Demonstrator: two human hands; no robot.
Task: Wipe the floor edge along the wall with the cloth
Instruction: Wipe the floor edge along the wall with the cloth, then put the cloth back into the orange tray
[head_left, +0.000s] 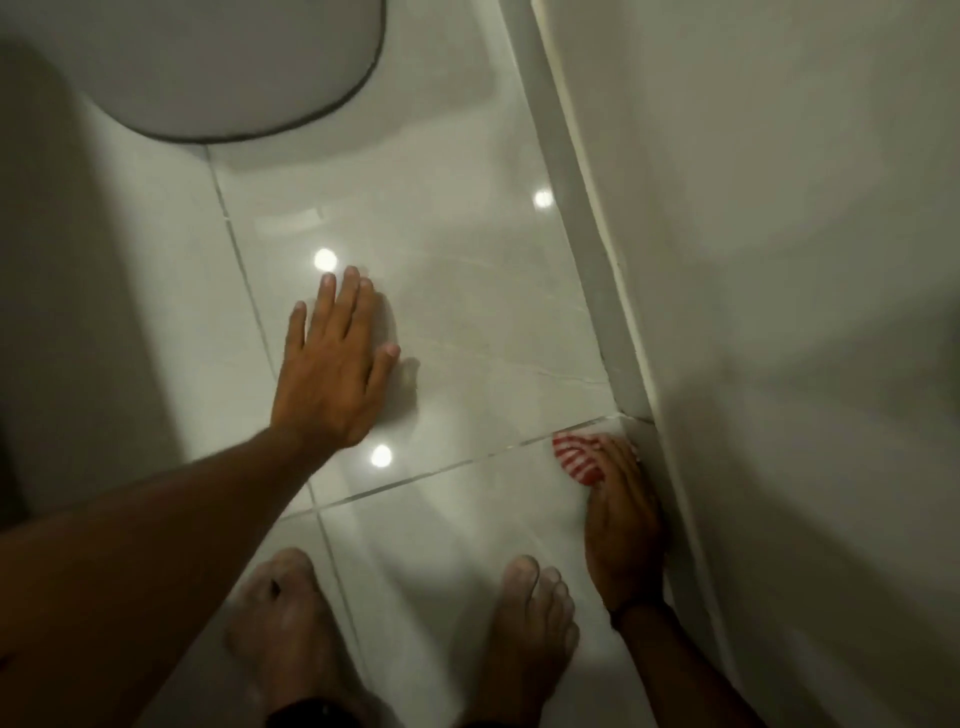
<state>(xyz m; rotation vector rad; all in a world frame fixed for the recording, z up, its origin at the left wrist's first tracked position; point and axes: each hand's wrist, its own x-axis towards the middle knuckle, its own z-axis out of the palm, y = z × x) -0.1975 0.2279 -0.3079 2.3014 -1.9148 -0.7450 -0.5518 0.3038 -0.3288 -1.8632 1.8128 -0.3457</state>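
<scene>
- Feet (535, 623): both bare, planted on glossy floor tile (467, 322) nearest the camera. Judged risk: the tile is shiny and may be damp; a shifted stance could slide.
- Right hand (623, 525): just beyond the right foot, palm down, pressed against the skirting (597, 291) at the wall base. Fingers are curled over the cloth (574, 457) and pin it to the floor; whether the thumb also clamps it cannot be told.
- Cloth: red-and-white striped, bunched under and ahead of the right fingertips, at the floor edge where a grout line (441, 467) meets the skirting. Most of it protrudes on the side away from the wall.
- Judged risk: because the bulk sits off the wall side, a stroke may miss the actual corner seam. Keep the cloth edge touching the skirting.
- Judged risk: a bunched cloth can roll out from under the fingers when pushed forward; knuckles may then scrape the skirting.
- Left hand (332, 364): farther out, flat and spread on the tile, holding nothing, acting as a brace. Judged risk: it may slip if loaded.
- Wall (779, 260): runs away on the right; the edge ahead looks unwiped.
- Rounded white fixture (208, 62): farthest, well apart from the cloth.
</scene>
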